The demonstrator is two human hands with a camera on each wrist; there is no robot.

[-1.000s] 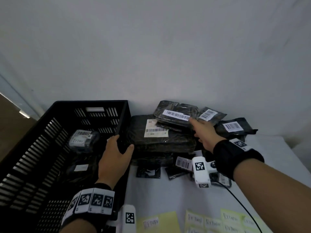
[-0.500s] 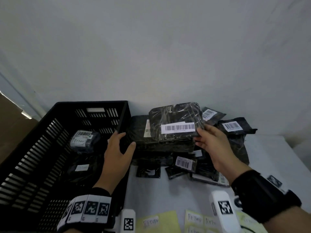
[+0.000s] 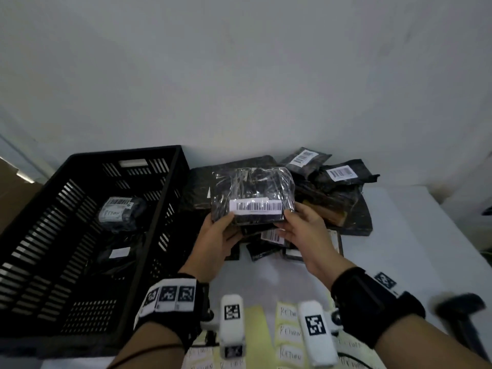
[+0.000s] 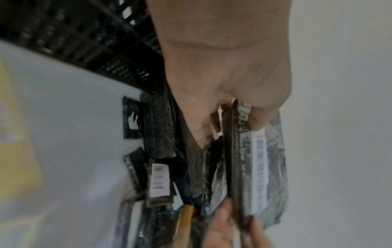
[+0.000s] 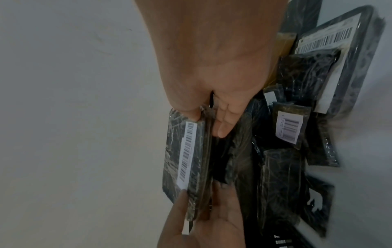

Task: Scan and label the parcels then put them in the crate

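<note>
A flat black shrink-wrapped parcel [image 3: 253, 193] with a white barcode strip is held up above the table, its face turned toward me. My left hand [image 3: 219, 230] pinches its lower left corner, thumb on the front. My right hand [image 3: 295, 222] grips its lower right corner. The same parcel [image 4: 260, 161] is seen edge-on in the left wrist view and again as the parcel [image 5: 188, 159] in the right wrist view. A black slatted crate [image 3: 80, 235] stands at the left with a labelled parcel [image 3: 119, 213] marked RETURN inside. A pile of black parcels [image 3: 335, 198] lies behind.
Yellow sheets of handwritten RETURN labels [image 3: 288, 331] lie at the table's near edge. A dark handheld scanner [image 3: 463, 312] lies blurred at the right on the white table [image 3: 415, 235]. A plain wall rises close behind the pile.
My right hand lifted the barcode parcel off the pile and tilted it toward me. My left hand left the crate's rim and took hold of the parcel's left corner.
</note>
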